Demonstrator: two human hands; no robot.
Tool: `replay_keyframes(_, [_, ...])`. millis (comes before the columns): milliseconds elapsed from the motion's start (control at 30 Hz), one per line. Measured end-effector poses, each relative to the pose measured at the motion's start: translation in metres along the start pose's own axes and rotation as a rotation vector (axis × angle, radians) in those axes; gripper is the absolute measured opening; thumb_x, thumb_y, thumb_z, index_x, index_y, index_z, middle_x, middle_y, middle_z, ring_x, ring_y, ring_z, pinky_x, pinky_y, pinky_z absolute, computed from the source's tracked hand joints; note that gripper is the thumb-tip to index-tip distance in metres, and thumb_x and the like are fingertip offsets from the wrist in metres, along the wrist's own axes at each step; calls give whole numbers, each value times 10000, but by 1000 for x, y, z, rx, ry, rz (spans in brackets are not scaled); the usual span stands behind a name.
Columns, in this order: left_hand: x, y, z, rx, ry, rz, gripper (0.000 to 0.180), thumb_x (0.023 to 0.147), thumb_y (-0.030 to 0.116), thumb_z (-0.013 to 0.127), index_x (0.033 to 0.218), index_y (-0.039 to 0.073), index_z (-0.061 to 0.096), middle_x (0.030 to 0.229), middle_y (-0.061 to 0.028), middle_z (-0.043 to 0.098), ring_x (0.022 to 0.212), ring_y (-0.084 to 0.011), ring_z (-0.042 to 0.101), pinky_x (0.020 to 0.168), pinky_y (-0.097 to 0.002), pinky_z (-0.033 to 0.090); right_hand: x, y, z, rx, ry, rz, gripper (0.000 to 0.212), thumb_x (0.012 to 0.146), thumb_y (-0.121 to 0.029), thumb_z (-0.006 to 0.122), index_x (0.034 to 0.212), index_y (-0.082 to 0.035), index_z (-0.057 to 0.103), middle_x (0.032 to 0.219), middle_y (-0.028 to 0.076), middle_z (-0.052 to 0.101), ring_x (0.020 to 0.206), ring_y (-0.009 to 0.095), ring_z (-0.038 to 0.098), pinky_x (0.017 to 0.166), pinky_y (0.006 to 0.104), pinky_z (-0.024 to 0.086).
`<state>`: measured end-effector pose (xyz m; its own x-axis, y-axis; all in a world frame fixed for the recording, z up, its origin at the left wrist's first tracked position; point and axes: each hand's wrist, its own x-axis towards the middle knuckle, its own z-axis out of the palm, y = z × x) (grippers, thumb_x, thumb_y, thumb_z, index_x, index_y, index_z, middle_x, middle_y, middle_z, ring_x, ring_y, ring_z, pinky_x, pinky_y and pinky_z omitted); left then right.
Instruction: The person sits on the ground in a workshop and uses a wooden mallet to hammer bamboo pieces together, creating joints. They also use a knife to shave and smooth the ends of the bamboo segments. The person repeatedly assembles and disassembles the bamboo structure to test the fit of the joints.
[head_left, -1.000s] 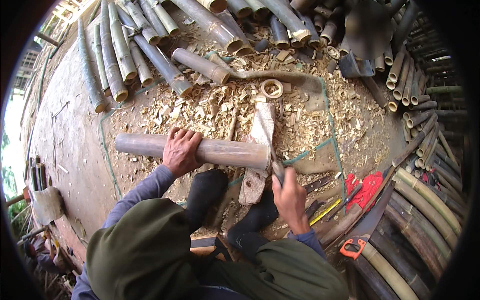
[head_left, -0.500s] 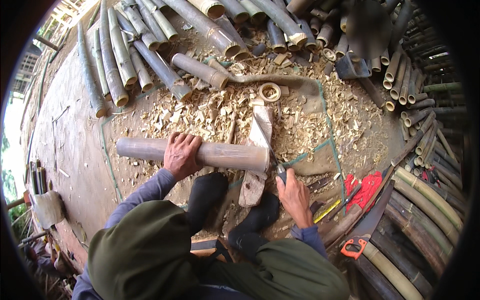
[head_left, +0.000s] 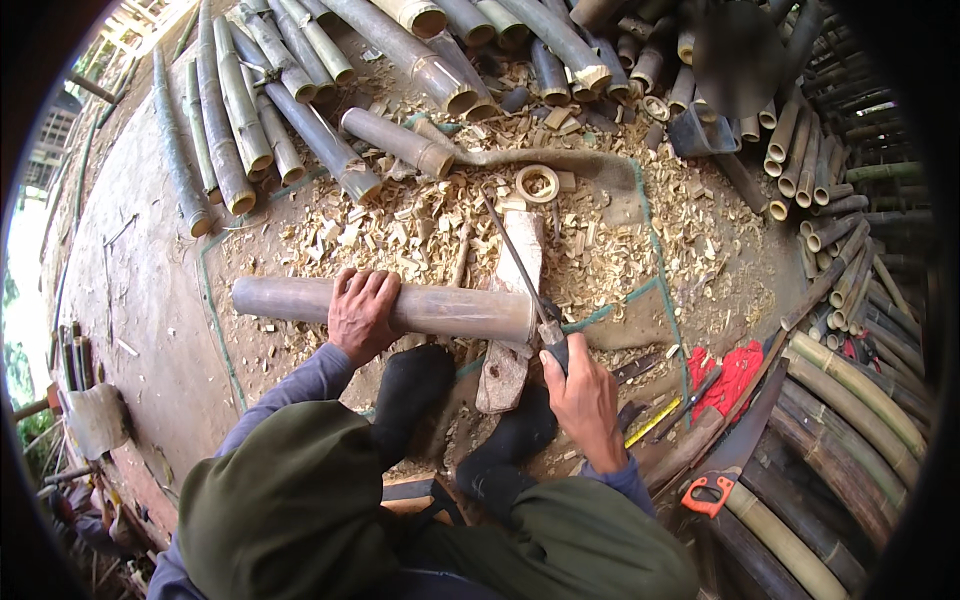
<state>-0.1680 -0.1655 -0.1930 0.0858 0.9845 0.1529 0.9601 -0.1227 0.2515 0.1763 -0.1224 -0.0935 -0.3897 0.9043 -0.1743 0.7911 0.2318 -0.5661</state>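
Note:
A thick brown bamboo section (head_left: 450, 308) lies crosswise in front of me, its right end resting over a pale wooden block (head_left: 506, 375). Wrapped over the bamboo left of its middle is my left hand (head_left: 364, 312), closed on it from above. My right hand (head_left: 583, 395) grips the dark handle of a long knife (head_left: 516, 250). Its narrow blade slants up and left past the bamboo's right end, above the block; whether it touches the bamboo I cannot tell. My dark-covered feet (head_left: 412, 388) are just on the near side of the bamboo.
Wood shavings (head_left: 390, 230) cover the ground and a brown sack (head_left: 600, 185). A bamboo ring (head_left: 538, 184) sits beyond the block. Bamboo poles (head_left: 230, 130) lie at the far side. To the right are an orange-handled saw (head_left: 707, 494), a red cloth (head_left: 730, 378) and a yellow tape (head_left: 652, 422).
The right hand has risen slightly, and the knife has turned so its blade reaches farther up and left. My left hand and the bamboo have barely moved.

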Motion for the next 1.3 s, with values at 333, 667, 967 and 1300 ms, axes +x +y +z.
replay_keyframes(333, [-1, 0, -5, -3, -6, -1, 733, 651, 446, 927, 1213, 89, 621, 1178, -109, 665, 1192, -320, 624, 1113, -517, 409, 0, 21, 19, -88, -14, 23, 308, 1071, -297, 643, 1110, -11, 535, 840, 259, 700, 736, 465, 714, 605, 529, 533])
replay_keyframes(667, [-4, 1, -2, -19, 7, -1, 769, 623, 377, 936, 1257, 71, 625, 1233, -128, 668, 1212, -335, 627, 1121, -524, 416, 0, 18, 16, -72, -14, 42, 316, 1085, -326, 625, 1078, -23, 535, 825, 263, 699, 711, 436, 734, 586, 518, 537])
replay_keyframes(967, [-20, -2, -2, 71, 72, -28, 648, 719, 288, 853, 1288, 81, 618, 1244, -109, 664, 1218, -312, 622, 1119, -503, 420, -7, -25, -15, 223, 215, -173, 282, 1055, -265, 688, 1014, -14, 565, 753, 218, 664, 696, 436, 714, 586, 491, 540])
replay_keyframes(1300, [13, -12, -36, -54, -426, -71, 815, 607, 359, 932, 1279, 72, 571, 1147, -126, 620, 1168, -337, 607, 1069, -496, 409, -5, -6, -10, 87, 9, -4, 322, 1076, -321, 646, 1104, -9, 571, 891, 279, 719, 786, 460, 741, 615, 524, 540])
